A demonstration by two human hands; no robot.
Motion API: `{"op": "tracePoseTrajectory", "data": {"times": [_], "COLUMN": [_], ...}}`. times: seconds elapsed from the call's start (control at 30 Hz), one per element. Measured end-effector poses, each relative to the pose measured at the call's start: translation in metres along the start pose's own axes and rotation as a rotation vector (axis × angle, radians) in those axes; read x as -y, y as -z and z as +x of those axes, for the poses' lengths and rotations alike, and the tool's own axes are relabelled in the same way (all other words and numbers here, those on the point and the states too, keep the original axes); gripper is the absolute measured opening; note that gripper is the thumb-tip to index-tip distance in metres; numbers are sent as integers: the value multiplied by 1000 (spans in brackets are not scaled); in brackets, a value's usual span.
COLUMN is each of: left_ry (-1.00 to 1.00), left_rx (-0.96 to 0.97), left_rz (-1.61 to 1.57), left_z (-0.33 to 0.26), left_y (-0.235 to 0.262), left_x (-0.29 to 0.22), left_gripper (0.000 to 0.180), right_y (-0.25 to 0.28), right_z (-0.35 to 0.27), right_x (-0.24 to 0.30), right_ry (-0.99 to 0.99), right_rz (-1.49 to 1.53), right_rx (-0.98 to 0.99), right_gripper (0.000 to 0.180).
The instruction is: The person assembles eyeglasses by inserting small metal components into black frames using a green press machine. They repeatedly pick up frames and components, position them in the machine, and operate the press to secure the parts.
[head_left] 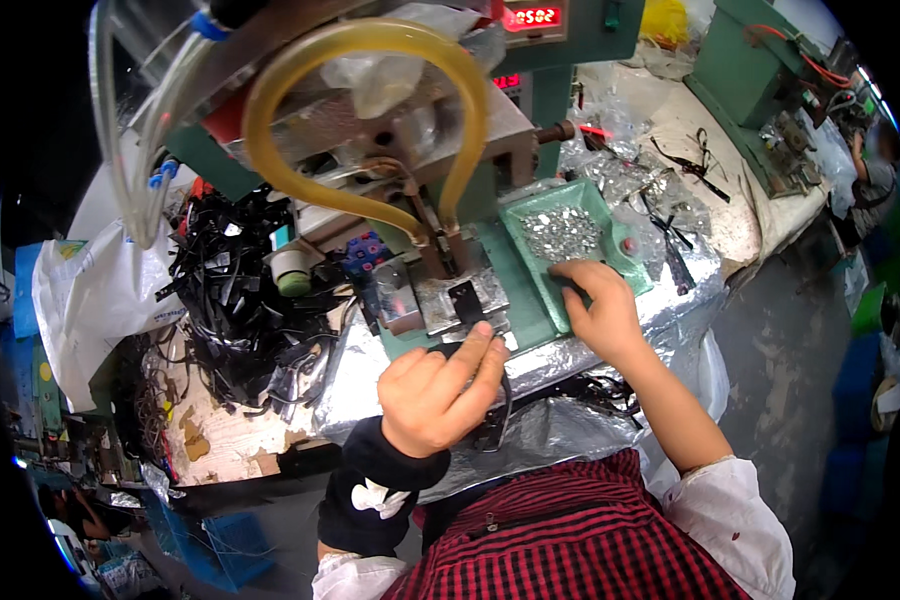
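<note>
A flat black strap [467,303] lies on the metal fixture [490,288] of the press, its end under the tooling. My left hand [438,388] holds the strap at the fixture's near edge, index and middle fingers stretched along it; the thumb is hidden. A black strip hangs down beside that hand toward the foil-covered bench edge. My right hand [602,312] rests at the near side of a green tray [625,262], its fingertips curled together inside. Small shiny metal pieces [560,235] are heaped in the tray. Whatever the right fingertips hold, if anything, is too small to make out.
A large tangle of black straps [225,290] covers the bench on the left. A thick yellow hose [260,120] loops over the press. Clear plastic bags [620,150] and loose black strips [678,260] lie behind and right of the tray. Another green machine [740,85] stands far right.
</note>
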State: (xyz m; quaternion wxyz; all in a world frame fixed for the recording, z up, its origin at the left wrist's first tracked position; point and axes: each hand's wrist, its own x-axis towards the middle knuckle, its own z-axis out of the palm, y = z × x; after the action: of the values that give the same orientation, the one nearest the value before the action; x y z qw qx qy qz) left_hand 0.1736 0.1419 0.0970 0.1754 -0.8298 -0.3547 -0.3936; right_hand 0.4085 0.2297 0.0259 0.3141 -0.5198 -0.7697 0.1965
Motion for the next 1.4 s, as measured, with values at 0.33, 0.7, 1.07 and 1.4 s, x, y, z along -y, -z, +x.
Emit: {"op": "tracePoseTrajectory", "data": {"times": [0.33, 0.7, 1.07, 1.4], "left_ry": [19, 369, 998, 710], "left_rx": [-11, -24, -101, 404], "left_rz": [22, 46, 253, 622], "left_z": [-3, -49, -125, -192], "left_y": [-3, 29, 132, 22], "left_x": [0, -26, 71, 147], "left_gripper": [31, 33, 7, 10], "right_y": [12, -1, -14, -1], "right_z": [12, -9, 7, -24], "right_x": [-30, -27, -16, -27], "right_ry": [-250, -6, -208, -221], "right_rz": [313, -84, 144, 234], "right_rx": [-276, -223, -202, -290], "right_gripper": [20, 13, 11, 15]}}
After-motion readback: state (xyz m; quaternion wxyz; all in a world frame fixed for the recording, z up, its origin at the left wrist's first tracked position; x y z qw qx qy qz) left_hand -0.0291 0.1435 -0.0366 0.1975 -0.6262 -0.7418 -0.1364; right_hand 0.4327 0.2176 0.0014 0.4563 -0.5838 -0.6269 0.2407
